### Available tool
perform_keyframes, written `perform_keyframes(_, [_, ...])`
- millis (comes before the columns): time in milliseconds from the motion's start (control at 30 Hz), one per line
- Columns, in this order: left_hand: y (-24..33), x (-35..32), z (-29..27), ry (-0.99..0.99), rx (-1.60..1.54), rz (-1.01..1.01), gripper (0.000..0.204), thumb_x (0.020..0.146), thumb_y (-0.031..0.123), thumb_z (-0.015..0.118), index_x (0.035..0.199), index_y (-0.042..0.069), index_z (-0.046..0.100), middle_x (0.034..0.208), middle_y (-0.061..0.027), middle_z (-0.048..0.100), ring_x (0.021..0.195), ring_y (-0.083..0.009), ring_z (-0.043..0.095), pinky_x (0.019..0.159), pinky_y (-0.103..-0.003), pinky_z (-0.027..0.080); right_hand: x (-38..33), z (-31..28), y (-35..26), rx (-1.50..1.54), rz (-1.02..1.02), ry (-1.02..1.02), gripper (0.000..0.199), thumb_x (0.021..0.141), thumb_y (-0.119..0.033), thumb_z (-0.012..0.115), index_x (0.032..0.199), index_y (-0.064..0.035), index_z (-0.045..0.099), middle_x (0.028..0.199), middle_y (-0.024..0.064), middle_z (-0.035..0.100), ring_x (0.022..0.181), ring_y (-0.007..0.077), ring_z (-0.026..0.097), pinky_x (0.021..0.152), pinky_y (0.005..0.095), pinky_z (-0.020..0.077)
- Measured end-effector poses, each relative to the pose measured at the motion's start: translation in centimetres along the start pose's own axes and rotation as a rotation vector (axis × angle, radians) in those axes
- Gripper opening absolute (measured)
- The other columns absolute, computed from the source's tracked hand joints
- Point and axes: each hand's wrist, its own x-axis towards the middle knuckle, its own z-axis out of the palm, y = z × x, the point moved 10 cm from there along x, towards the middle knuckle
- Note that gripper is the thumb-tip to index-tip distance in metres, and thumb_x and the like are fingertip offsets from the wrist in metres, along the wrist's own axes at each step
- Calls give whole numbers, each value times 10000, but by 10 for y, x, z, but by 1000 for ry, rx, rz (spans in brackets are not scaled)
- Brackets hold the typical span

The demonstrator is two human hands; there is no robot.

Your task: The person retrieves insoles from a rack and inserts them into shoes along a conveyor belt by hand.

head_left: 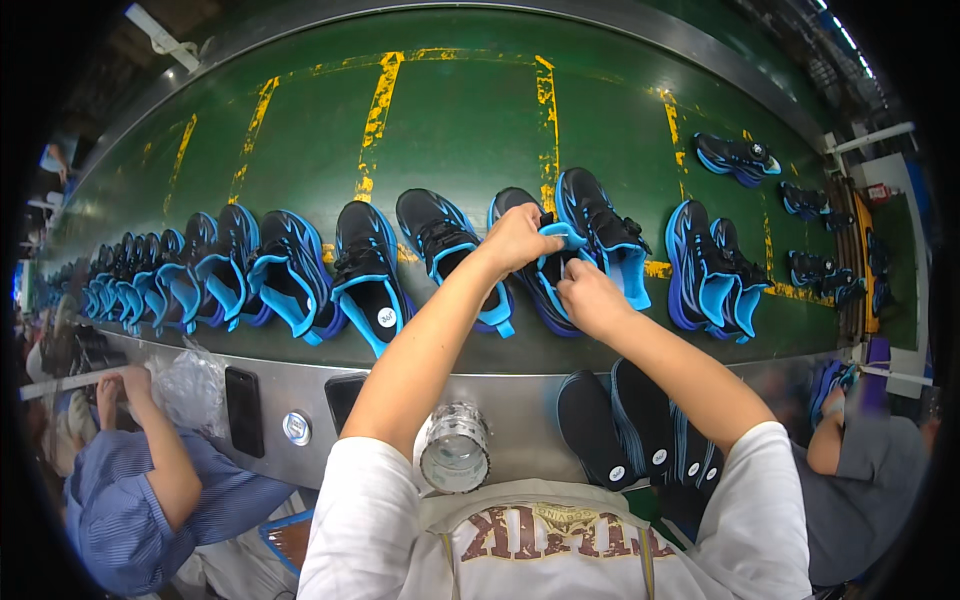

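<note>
A black and blue sneaker [508, 201] stands on the green conveyor in front of me, its toe pointing away. My left hand [515, 240] pinches its light blue tongue or lining at the opening. At the heel end of the same sneaker, my right hand [595, 298] is closed, its fingertips down at the opening. What those fingertips hold, if anything, is hidden. Another sneaker [590, 205] stands just to the right, and one more [432, 222] to the left. Close to me on the right lie several black insoles [590, 425] with round white labels.
A long row of sneakers [205, 260] runs along the near side of the green belt [450, 130]. On the metal ledge [520, 400] are a glass cup [455, 450], a phone [243, 410], a round tin [296, 427] and a plastic bag [190, 385]. Other people sit at both sides.
</note>
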Motion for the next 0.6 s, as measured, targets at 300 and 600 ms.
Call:
perform_keyframes(300, [-1, -5, -11, 94, 191, 63, 410, 700, 376, 644, 731, -11, 515, 658, -176, 574, 682, -309, 588, 630, -378, 440, 8, 35, 5, -317, -45, -383, 189, 720, -94, 508, 848, -13, 622, 989, 176, 509, 911, 278, 524, 760, 362, 471])
perform_keyframes(600, [-1, -8, -13, 200, 155, 64, 415, 727, 358, 646, 810, -39, 559, 633, -117, 554, 603, -171, 535, 559, -307, 413, 18, 66, -1, -421, -200, -849, 275, 676, -113, 603, 921, 12, 613, 935, 133, 612, 922, 241, 559, 816, 326, 440])
